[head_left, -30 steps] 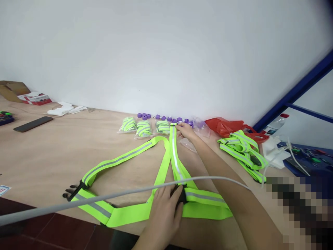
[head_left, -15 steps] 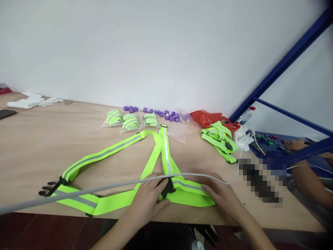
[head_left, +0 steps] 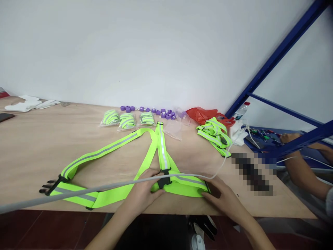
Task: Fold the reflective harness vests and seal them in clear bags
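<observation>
A neon-yellow reflective strap vest (head_left: pixel 109 151) lies spread on the wooden table (head_left: pixel 33 149), its grey-striped bands forming a triangle. My left hand (head_left: pixel 142 192) lies with fingers curled on the front band, right beside a black buckle (head_left: pixel 163 180). My right hand (head_left: pixel 221 198) pinches the right end of the same band near the table's front edge. Another black buckle (head_left: pixel 48 186) sits at the vest's left corner.
Three bagged folded vests (head_left: pixel 127 119) and several purple caps (head_left: pixel 156 111) line the wall. A loose vest pile (head_left: pixel 215 135), a red bag (head_left: pixel 205 114) and a water bottle (head_left: pixel 240 109) lie at right. Another person's arm (head_left: pixel 301 166) works by the blue frame (head_left: pixel 273 62). A grey cable (head_left: pixel 78 191) crosses in front.
My right hand came back from the far end of the upright strap to the front band's right end. The view swung right, bringing another person's arm into sight.
</observation>
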Motion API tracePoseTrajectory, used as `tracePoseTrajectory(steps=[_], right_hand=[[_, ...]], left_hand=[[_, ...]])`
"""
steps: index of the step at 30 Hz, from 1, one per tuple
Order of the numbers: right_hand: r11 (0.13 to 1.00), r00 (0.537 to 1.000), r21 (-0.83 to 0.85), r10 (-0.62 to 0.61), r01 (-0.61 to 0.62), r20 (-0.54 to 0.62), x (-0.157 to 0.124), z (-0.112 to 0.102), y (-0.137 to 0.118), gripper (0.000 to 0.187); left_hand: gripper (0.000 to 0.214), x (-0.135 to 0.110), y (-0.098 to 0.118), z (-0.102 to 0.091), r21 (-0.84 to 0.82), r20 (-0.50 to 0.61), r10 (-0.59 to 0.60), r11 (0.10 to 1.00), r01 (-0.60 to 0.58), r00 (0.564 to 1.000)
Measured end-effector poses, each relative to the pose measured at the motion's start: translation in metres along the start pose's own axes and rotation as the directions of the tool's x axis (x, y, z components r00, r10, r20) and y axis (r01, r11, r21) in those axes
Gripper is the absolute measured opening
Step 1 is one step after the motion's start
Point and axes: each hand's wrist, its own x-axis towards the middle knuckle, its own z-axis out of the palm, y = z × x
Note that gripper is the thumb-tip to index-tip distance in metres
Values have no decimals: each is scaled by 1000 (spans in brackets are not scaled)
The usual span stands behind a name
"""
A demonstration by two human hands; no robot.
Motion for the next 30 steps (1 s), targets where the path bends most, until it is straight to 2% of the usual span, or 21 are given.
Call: tracePoseTrajectory(steps=[4, 9, 14, 18, 22, 25, 30], right_hand=[[997, 999, 65, 35, -38, 41, -5, -3, 1, 50], [985, 998, 164, 35, -45, 59, -7, -7, 8, 45], [985, 999, 170, -41, 40, 1, -4, -4, 13, 34], [991, 995, 82, -103, 103, -12, -2, -1, 14, 24], [991, 992, 43, -124, 124, -3, -1, -2, 11, 25], [989, 991, 69, -131, 131, -5, 1, -7, 6, 23], [991, 993, 64, -118, 117, 1, 3, -20, -4, 26]], left_hand=[[47, 0, 5, -2, 0, -26, -16, 1000, 16, 1000], [43, 0, 4, 3, 80, -75, 27, 997, -21, 997], [41, 0, 2, 6, 117, -172, 62, 992, -42, 983], [37, -6, 4, 2, 131, -249, 135, 986, -105, 959], [36, -19, 6, 2, 133, -187, 186, 978, -163, 965], [31, -26, 6, 3, 149, -121, 163, 978, -145, 979], [28, -23, 7, 4, 174, -95, 147, 976, -128, 985]])
